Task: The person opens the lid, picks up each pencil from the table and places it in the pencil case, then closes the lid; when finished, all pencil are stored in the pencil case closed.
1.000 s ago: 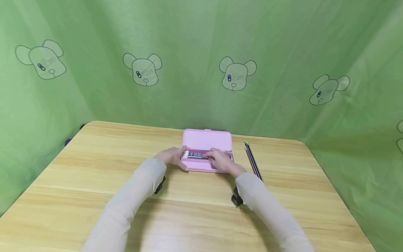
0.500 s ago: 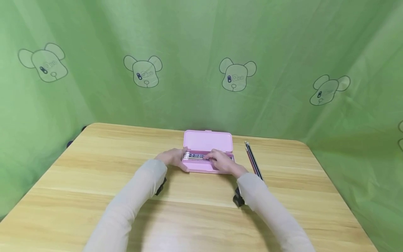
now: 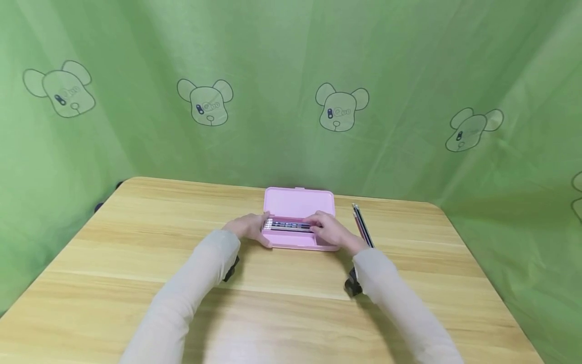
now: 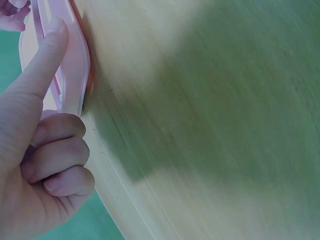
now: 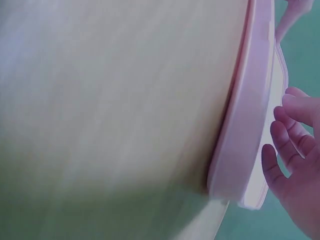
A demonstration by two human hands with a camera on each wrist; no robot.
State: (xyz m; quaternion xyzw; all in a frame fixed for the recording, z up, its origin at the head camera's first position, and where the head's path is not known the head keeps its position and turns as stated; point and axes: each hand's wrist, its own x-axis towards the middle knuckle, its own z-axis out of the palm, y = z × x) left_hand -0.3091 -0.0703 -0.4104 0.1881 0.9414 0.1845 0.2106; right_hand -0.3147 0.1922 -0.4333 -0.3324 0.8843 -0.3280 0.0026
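A pink pencil case [image 3: 291, 241] stands with its lid [image 3: 297, 201] raised near the far table edge. Several dark striped pencils [image 3: 288, 226] lie side by side inside, white ends to the left. My left hand [image 3: 247, 226] grips the case's left end, thumb along the front; in the left wrist view its other fingers [image 4: 62, 150] are curled. My right hand [image 3: 331, 230] is over the right part of the case, fingertips at the pencils and covering their right ends. In the right wrist view its fingers [image 5: 285, 142] are loosely bent, with no pencil visible between them.
More pencils [image 3: 362, 225], dark ones and a reddish one, lie on the wooden table [image 3: 282, 313] right of the case, partly behind the right forearm. A green curtain [image 3: 273, 151] with printed bear heads hangs behind the table.
My right hand has slid a little to the right along the pencils, uncovering more of them and the case's front right part. The left hand stays at the case's left end.
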